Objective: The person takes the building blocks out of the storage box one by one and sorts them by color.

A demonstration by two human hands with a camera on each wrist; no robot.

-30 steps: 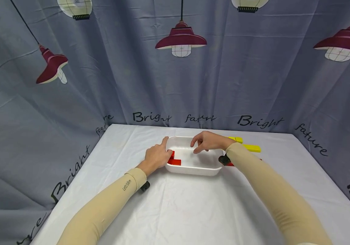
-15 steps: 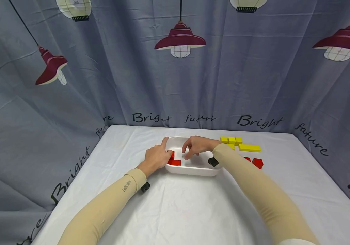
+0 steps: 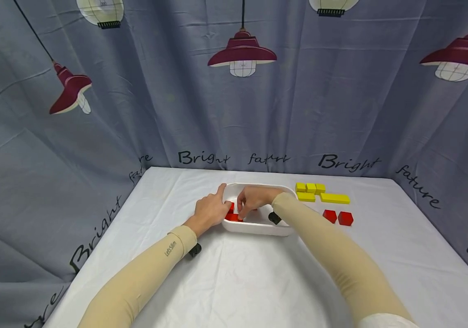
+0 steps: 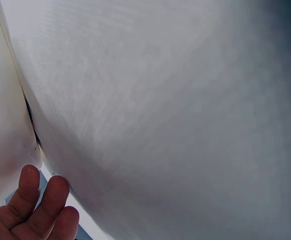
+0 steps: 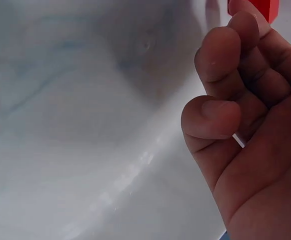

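A white tray (image 3: 258, 229) stands near the middle of the table. My left hand (image 3: 209, 208) grips its left wall, index finger along the rim and thumb inside; curled fingers (image 4: 55, 197) show against the outside in the left wrist view. My right hand (image 3: 254, 198) is inside the tray, fingertips on the right end of a long red block (image 3: 233, 217), pinching it. In the right wrist view a red block (image 5: 270, 7) shows at the fingertips; the thumb is hidden. Another red block (image 3: 231, 207) sits by my left thumb, and a red patch shows under the right hand.
On the table right of the tray are two red blocks (image 3: 345, 218). Behind them lie several yellow blocks (image 3: 334, 198), some in a row. A grey curtain (image 3: 258, 118) hangs at the back and sides. The white cloth (image 3: 234, 282) spreads in front.
My right hand has moved left and down across the tray to the red block. The blocks right of the tray have come into view past the sleeve. My left hand stays put.
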